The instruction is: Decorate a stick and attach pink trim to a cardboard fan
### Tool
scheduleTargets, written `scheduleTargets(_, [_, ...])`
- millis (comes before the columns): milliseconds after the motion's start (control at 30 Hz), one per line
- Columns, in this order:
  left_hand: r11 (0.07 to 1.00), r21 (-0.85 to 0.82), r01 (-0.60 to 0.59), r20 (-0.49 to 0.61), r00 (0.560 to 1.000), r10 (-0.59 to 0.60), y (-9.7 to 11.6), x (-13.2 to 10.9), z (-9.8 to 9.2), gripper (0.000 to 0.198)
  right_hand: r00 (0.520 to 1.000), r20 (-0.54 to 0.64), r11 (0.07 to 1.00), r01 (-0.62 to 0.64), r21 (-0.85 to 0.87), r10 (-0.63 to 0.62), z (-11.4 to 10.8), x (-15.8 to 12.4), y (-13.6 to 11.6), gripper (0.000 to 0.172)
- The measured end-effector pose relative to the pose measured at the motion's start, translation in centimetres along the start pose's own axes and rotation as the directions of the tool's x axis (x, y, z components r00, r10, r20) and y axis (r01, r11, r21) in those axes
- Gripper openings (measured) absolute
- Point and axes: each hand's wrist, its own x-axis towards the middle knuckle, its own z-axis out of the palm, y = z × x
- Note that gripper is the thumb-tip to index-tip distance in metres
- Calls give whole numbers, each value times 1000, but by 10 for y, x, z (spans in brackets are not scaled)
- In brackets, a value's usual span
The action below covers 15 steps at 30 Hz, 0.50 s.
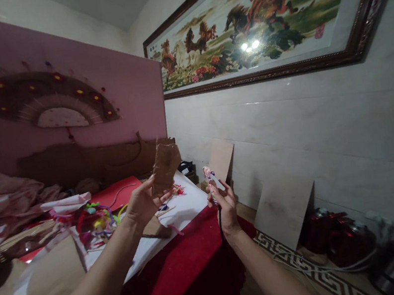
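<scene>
Brown cardboard (166,166), a small rough-edged piece, is gripped upright by my left hand (141,204) above the table edge. My right hand (227,208) is wrapped around what looks like a glue gun (209,178) with a pink-and-white patterned body; its black cord (221,229) hangs down past my wrist. The two held things are apart, with a gap between them. Another cardboard piece (156,228) lies on the white tabletop below my left hand.
Colourful pipe cleaners (99,221) and a red sheet (121,193) lie on the table, with curved cardboard (58,279) at left. Red cloth (187,270) drapes over the front. Boards (285,211) and red kettles (350,237) stand along the right wall. A decorated fan (71,95) hangs on the pink panel.
</scene>
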Motion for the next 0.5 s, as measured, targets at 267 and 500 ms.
scheduleTargets(267, [996,70,-56,11,998,55,-2,1,6,23,999,-34,999,-2,-34,1,-3,2,4,46])
scheduleTargets(500, [964,59,-258,-25,965,260,38,-10,19,31,998,-55,999,-29,-43,27,-5,2,5,50])
